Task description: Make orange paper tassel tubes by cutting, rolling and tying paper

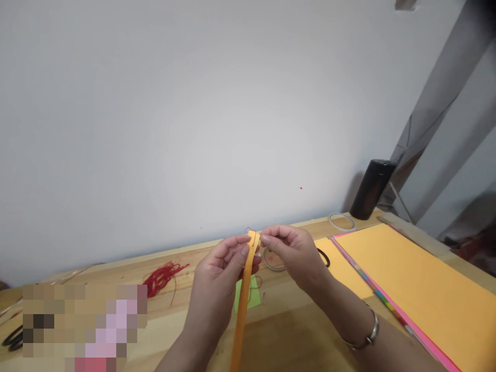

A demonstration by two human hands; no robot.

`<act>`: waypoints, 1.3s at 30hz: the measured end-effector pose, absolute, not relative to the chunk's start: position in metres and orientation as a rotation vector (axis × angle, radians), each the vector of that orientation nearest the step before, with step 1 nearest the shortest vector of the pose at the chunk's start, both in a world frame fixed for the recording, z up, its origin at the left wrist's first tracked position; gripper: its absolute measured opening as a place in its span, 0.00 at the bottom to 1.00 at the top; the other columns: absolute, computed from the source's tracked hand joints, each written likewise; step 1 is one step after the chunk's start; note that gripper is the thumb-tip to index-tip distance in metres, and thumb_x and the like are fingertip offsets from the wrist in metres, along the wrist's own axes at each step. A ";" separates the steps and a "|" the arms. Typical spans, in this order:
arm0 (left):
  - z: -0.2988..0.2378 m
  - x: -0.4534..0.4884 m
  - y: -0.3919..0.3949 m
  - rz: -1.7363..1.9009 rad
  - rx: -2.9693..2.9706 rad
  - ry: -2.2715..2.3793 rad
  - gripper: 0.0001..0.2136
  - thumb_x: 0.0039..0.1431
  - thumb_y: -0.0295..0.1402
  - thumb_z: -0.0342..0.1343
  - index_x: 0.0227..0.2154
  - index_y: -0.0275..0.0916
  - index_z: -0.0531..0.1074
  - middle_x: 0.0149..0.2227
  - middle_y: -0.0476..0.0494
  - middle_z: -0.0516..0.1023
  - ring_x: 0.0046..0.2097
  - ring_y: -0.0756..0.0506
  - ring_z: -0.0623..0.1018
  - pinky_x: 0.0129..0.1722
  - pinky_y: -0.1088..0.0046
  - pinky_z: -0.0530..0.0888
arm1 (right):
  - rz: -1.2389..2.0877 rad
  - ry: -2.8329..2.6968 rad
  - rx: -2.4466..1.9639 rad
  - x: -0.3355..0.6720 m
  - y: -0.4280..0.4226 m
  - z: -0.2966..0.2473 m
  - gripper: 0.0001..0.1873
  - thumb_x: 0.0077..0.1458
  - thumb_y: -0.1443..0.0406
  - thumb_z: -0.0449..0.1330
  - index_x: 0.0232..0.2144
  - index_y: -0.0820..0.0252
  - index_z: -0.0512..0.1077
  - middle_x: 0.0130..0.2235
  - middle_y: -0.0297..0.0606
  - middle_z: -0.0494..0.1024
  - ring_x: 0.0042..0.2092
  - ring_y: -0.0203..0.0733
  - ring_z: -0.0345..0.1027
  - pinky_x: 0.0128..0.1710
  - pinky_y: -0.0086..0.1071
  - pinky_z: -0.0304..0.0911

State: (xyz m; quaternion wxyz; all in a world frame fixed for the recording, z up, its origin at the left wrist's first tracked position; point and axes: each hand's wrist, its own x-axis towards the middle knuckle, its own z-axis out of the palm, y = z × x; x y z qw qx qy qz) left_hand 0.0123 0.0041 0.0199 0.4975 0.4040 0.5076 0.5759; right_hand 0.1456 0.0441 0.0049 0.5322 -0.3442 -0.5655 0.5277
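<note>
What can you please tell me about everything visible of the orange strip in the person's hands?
The strip is long, narrow and flat, looks like paper, and is paler at its top end. It slants up from the picture's bottom edge, where its lower end is cut off, passing in front of a green piece. The left hand pinches it near the top, where a thin red thread shows. The right hand's fingertips are at its right edge; contact is unclear.

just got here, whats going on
A person's left hand pinches the upper end of a long orange strip. The right hand is closed beside that end, where a thin red thread shows; what it pinches is too small to tell. On the wooden table, a tangle of red thread lies to the left and a large orange sheet to the right.
</note>
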 end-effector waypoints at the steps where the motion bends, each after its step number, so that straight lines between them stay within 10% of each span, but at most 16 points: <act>1: 0.020 0.013 0.004 1.392 0.976 1.226 0.13 0.47 0.37 0.61 0.36 0.37 0.74 0.28 0.45 0.79 0.30 0.47 0.79 0.34 0.71 0.75 | 1.256 -1.349 -0.828 0.146 0.044 0.004 0.08 0.50 0.62 0.59 0.28 0.60 0.74 0.29 0.35 0.76 0.33 0.37 0.68 0.36 0.32 0.63; 39: 0.010 0.002 0.010 1.299 0.808 0.973 0.07 0.51 0.31 0.59 0.34 0.37 0.75 0.30 0.46 0.79 0.30 0.48 0.78 0.33 0.71 0.77 | 1.423 -1.263 -0.713 0.148 0.042 0.010 0.07 0.48 0.64 0.61 0.24 0.64 0.72 0.24 0.32 0.72 0.27 0.29 0.60 0.30 0.26 0.57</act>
